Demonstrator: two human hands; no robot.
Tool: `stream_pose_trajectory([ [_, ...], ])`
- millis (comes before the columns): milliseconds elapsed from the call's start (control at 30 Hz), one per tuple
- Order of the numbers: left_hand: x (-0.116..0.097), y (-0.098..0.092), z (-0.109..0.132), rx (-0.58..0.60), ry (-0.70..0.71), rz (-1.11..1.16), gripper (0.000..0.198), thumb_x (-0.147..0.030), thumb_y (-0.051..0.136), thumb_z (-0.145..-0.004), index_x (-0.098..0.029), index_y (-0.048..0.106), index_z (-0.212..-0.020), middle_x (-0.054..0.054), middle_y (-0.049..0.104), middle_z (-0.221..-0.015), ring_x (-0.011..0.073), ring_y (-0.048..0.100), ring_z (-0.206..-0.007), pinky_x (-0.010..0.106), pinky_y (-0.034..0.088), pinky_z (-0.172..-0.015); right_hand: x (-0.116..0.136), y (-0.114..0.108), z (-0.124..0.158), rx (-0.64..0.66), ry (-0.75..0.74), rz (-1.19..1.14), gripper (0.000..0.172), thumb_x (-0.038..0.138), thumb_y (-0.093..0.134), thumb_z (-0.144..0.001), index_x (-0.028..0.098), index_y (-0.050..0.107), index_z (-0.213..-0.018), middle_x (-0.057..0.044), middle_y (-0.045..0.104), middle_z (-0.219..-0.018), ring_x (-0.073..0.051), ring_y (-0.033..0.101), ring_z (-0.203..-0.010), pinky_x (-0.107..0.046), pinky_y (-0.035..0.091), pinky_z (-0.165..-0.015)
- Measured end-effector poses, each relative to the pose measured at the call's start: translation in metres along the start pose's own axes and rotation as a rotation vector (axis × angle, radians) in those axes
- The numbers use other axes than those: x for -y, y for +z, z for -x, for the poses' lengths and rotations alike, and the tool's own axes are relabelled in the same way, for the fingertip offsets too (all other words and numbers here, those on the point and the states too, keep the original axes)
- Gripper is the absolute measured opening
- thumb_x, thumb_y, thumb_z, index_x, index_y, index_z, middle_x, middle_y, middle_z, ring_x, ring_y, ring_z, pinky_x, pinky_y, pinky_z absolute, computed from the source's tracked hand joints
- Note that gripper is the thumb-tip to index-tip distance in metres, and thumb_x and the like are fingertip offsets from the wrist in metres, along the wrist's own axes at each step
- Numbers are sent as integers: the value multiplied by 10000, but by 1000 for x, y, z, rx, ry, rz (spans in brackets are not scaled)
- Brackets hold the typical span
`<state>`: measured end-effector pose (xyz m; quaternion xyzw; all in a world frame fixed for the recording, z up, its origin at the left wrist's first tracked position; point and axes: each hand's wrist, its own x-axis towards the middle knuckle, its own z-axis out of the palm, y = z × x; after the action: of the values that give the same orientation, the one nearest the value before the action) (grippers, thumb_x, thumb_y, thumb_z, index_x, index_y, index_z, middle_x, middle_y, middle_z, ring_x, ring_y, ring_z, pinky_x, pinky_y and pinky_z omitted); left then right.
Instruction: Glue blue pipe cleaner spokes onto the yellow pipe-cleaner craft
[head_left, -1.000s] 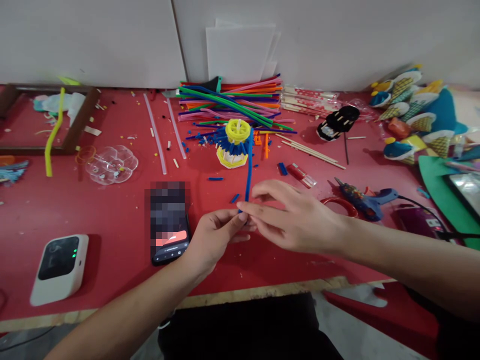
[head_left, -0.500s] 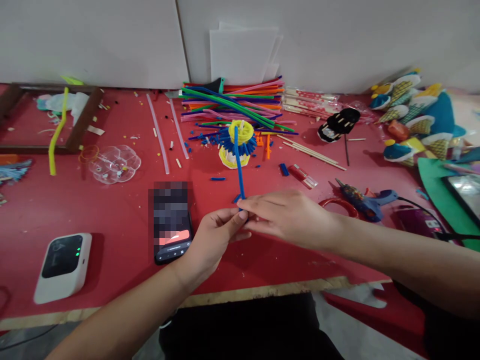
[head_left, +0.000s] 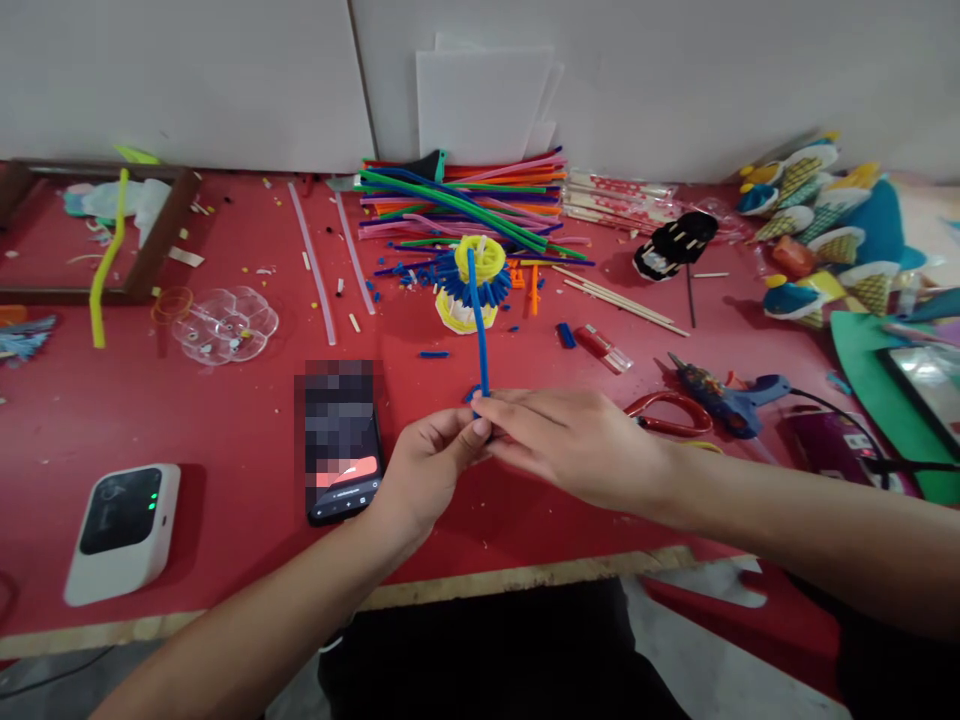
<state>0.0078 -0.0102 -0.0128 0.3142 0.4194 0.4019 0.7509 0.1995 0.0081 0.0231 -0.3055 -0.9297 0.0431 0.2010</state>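
- Where the worktop ends nearest the person, its edge shows a pale, rough strip.
- Near left corner: white device, dark screen, two green lights lit.
- Further along the near edge: phone, screen up, just beside the left forearm.
- Left hand: inward from middle of near edge, nearly closed, thumb and fingers pinching the lower end of a blue strip.
- Right hand: fingers stretched, close together, fingertips at the strip's lower end beside the left thumb. Its own thumb is hidden; cannot tell whether it grips.
- Blue strip: rises from the fingertips, slightly bent, free end towards far edge. Overlaps a round yellow-and-blue piece from this angle; contact cannot be told.
- Towards right edge: blue glue gun, nozzle pointing away from the person, near a purple box.
- Towards left edge: clear petal-shaped tray. Brown frame at far left corner, yellow strip across its near bar.
- Middle of far edge: heap of coloured strips; black piece to its right.
- Far right corner: blue, white and yellow padded pieces, piled.
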Motion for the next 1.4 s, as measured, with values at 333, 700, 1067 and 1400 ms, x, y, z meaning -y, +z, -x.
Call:
stream_pose_trajectory([
  [333, -1, 4, 5, 5, 11, -127, 251, -448, 830, -855, -200, 845, -887, 59, 841, -933, 219, 762, -968, 386, 586, -1008, 6, 6, 9, -103, 20, 4, 275, 173, 522, -1062, 159, 741, -1228, -98, 821, -1212, -205, 784, -1148, -330, 652, -1023],
  [700, 1, -1, 6, -75, 72, -247, 175, -401, 807, -889, -247, 874, -935, 42, 863, -964, 148, 737, -842, 265, 584, -849, -19, -37, 57, 77, 200, 277, 182, 220, 551, -1017, 144, 710, -1059, -121, 804, -937, -271, 792, -878, -399, 667, -779],
  [1067, -6, 3, 9, -73, 146, -490, 127, -347, 764, -926, -294, 878, -938, 26, 868, -1021, 228, 804, -1003, 333, 618, -971, -60, -55, 142, 564, 545, 245, 123, 112, 527, -854, 220, 572, -892, -154, 749, -895, -313, 741, -799, -394, 536, -683],
  [1400, -8, 3, 10, -68, 193, -530, 117, -313, 773, -912, -284, 876, -962, 22, 867, -1011, 235, 823, -998, 332, 641, -947, -42, -47, 145, 364, 481, 148, 147, 338, 562, -986, 251, 646, -1070, -125, 793, -951, -286, 779, -817, -358, 533, -655],
])
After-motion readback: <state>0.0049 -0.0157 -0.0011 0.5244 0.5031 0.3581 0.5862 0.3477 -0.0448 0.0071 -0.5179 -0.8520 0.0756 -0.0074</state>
